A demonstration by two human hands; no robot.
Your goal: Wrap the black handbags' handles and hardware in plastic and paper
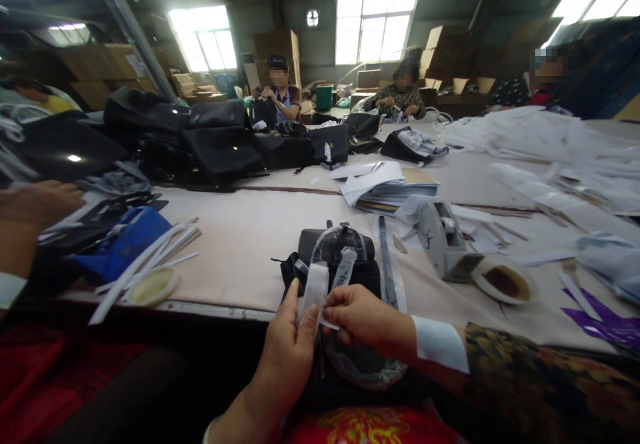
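My left hand (290, 344) and my right hand (363, 317) meet at the near table edge, both pinched on a white paper strip (314, 287). The strip stands upright between my fingers, just in front of a small black handbag (340, 267). The bag's handle (345, 247) is wrapped in clear plastic. More clear wrap hangs below my right hand, over my lap. A dark strap (386, 257) lies on the table to the right of the bag.
A grey tape dispenser (443, 237) and a shallow dish (503, 281) sit right of the bag. A blue pouch (123, 244), white strips and a round lid (153, 285) lie left. A neighbour's hand (35, 207) shows far left. Black bags pile behind; people sit opposite.
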